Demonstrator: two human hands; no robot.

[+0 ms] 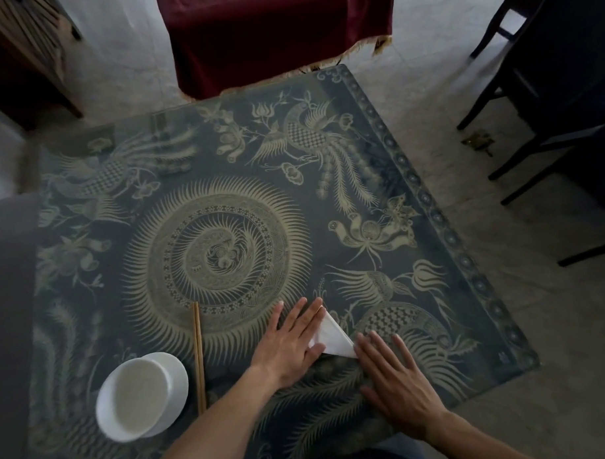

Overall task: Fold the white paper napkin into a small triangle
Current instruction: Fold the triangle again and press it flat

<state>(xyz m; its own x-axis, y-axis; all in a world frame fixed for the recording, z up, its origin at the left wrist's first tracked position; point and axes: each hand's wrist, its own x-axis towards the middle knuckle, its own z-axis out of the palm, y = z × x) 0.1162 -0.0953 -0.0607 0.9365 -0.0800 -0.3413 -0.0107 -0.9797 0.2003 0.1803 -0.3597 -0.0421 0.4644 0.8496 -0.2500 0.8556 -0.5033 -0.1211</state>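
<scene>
Head view is showing the white paper napkin (332, 338) lying flat on the patterned table (412, 177), near its front edge and right of centre. It is looking like a small, smooth white triangle with crisp edges; one narrow tip is pointing away from the person and slightly left, and its broad base is lying nearest the person, running toward a corner at the lower right. Its long axis is running from that far tip back and rightward to the near corner.

Left hand (291, 346) is lying palm down with straight fingers, pressing on the napkin's left part and covering it; nothing is being gripped. Right hand (395, 377) is also lying flat with its fingers spread and extended, its fingertips (361, 344) touching the napkin's lower right corner, holding nothing.

Left of the hands, a pair of wooden chopsticks (198, 356) is lying lengthwise on the table, and just left of them a white bowl (139, 396) is standing. Beyond the table, a dark red cloth (273, 34) is hanging, and dark chairs (543, 83) are standing at the right.
</scene>
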